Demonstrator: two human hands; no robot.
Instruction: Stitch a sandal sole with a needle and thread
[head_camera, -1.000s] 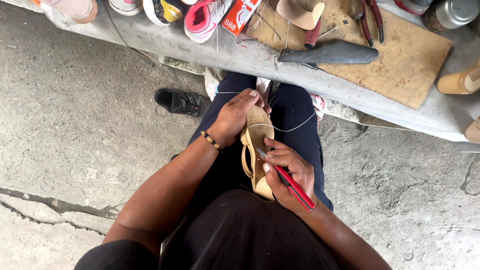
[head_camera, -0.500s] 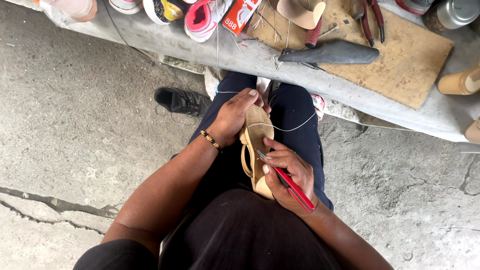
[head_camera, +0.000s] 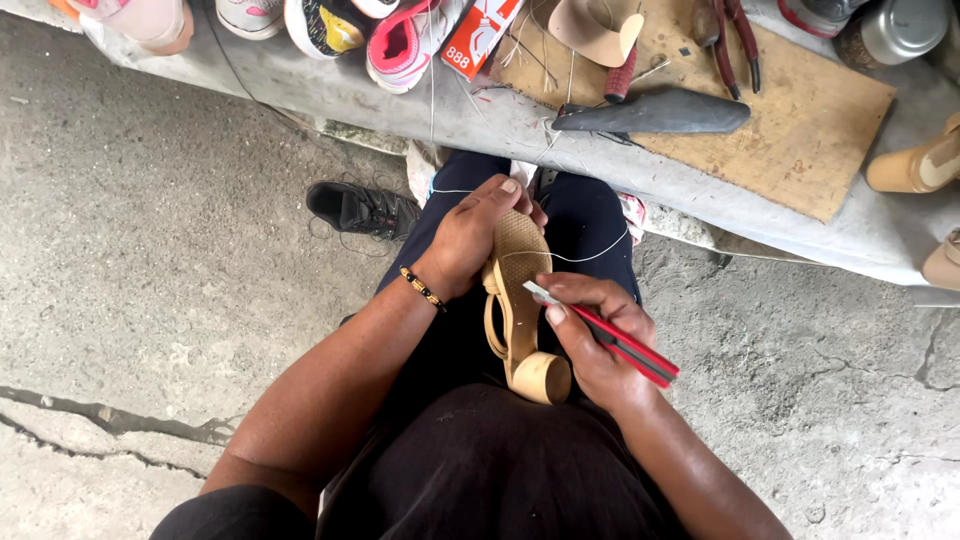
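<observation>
I see the left hand (head_camera: 475, 235) clamped round the toe end of a tan heeled sandal (head_camera: 517, 300), sole up, resting on the lap between the knees. The right hand (head_camera: 598, 345) pinches a red-handled knife (head_camera: 610, 335), its blade tip touching the sole's right edge near mid-length. A white thread (head_camera: 590, 255) crosses the sole. I judge the step in hand to be trimming or scoring the sole edge. The next move calls for a steady left-hand hold and a shallow blade angle along that edge. On the bench (head_camera: 400, 95) above, at its left end, stand sneakers (head_camera: 405, 40). Just right of them lies a flat rectangular orange-and-white carton (head_camera: 480, 35). A wooden board (head_camera: 790, 110) lies further right.
</observation>
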